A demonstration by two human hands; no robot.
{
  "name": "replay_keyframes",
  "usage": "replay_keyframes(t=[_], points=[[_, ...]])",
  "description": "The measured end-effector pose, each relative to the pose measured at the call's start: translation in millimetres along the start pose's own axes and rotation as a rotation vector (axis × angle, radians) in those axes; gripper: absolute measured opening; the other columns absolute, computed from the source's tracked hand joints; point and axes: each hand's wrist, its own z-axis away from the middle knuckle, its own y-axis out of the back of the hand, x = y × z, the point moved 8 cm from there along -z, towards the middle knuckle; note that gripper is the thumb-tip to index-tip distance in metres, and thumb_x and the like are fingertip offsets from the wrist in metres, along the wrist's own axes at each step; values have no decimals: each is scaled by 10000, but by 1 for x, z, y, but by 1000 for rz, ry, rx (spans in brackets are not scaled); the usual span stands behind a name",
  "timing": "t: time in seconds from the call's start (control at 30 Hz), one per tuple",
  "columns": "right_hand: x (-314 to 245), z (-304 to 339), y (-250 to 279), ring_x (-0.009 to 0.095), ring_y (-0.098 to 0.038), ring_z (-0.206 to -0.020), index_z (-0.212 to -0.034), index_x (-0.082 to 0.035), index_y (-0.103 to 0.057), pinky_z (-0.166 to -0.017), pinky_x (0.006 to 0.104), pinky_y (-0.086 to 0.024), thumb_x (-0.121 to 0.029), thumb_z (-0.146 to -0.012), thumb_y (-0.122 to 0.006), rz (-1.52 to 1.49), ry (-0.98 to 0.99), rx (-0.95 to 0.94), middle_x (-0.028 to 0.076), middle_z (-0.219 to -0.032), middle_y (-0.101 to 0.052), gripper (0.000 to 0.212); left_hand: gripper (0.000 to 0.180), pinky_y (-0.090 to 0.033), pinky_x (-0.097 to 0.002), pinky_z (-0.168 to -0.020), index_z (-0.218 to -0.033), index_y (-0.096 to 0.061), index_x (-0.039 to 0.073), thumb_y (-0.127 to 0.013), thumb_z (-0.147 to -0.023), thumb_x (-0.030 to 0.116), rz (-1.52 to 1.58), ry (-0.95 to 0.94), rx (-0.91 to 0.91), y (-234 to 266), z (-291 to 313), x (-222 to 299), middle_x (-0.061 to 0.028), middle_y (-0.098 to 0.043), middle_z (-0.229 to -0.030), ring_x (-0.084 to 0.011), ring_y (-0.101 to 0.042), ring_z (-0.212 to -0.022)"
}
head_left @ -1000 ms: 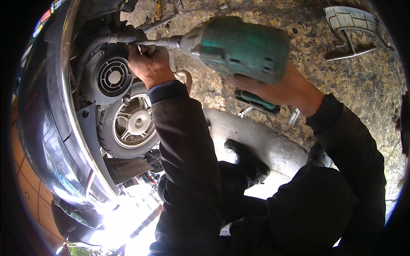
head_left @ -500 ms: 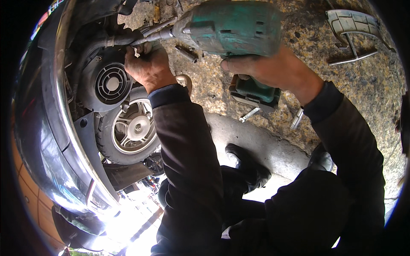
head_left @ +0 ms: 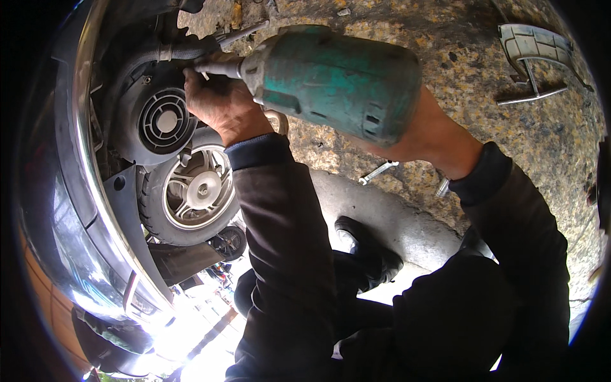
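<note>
A green cordless impact wrench (head_left: pixel 337 79) is in my right hand (head_left: pixel 429 137), which wraps its handle behind the body; the fingers are mostly hidden. The wrench lies nearly level, its nose pointing left at the scooter. From the nose a metal socket (head_left: pixel 219 68) reaches toward the dark engine parts. Close under the socket, my left hand (head_left: pixel 229 108) is closed, thumb toward the socket's tip. Its other fingers are hidden behind the socket and nose, so what they hold cannot be made out. Just below that hand is the scooter's round black fan cover (head_left: pixel 156 124).
The scooter's rear wheel (head_left: pixel 194 191) and glossy dark body panel (head_left: pixel 60 216) fill the left. On the stained ground lie a spanner (head_left: pixel 377 173), a T-handle tool (head_left: pixel 531 95) and a pale curved plastic part (head_left: pixel 534 43). My shoe (head_left: pixel 363 245) stands near the concrete edge.
The wrench has tilted and swung, its rear end coming lower and hiding its battery and my right fingers. Its nose has shifted slightly down and left. My left hand stays near the socket.
</note>
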Motion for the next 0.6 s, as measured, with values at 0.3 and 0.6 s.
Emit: replay_keyframes(t=[0.3,0.6], points=[[6,-4,-7,274,-660,-963,-1051,-118,-665,-830,397,-535,-250,-740,-748,102,25,-65,95,-1029,-683,348,225,-554,-325,-727,-1070,-614,28,-510,-971,202,80,-34,-5,-21,5,2,-104,-666,-981,-209,-623,-827],[46,4,-17,299,-668,-870,-1024,-96,-656,-839,405,-509,-396,-637,-833,-231,-296,-110,102,-979,-685,520,181,-535,-346,-711,-973,-595,23,-517,-954,185,281,119,43,-26,10,-7,-116,-640,-877,-223,-614,-739]])
